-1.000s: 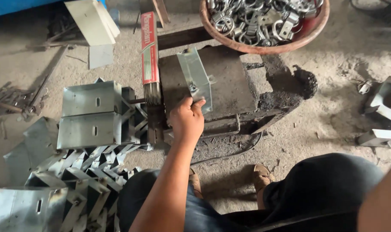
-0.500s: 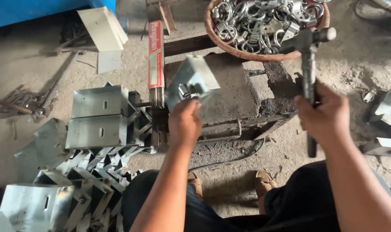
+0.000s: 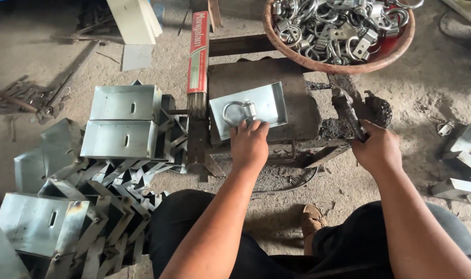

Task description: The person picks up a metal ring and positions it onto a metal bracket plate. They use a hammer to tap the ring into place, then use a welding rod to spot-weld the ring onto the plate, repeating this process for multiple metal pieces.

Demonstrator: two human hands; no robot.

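The tray (image 3: 256, 106), a thin folded sheet-metal piece, is lying flat on the dark block (image 3: 297, 111), with a ring (image 3: 235, 111) resting inside it. It is probably light and stiff, with sharp rims (better to press it on the flat bottom). The left hand (image 3: 249, 144) is pressing its near edge, fingers together. The right hand (image 3: 377, 150) is gripping a hammer (image 3: 346, 111), fingers closed around the handle.
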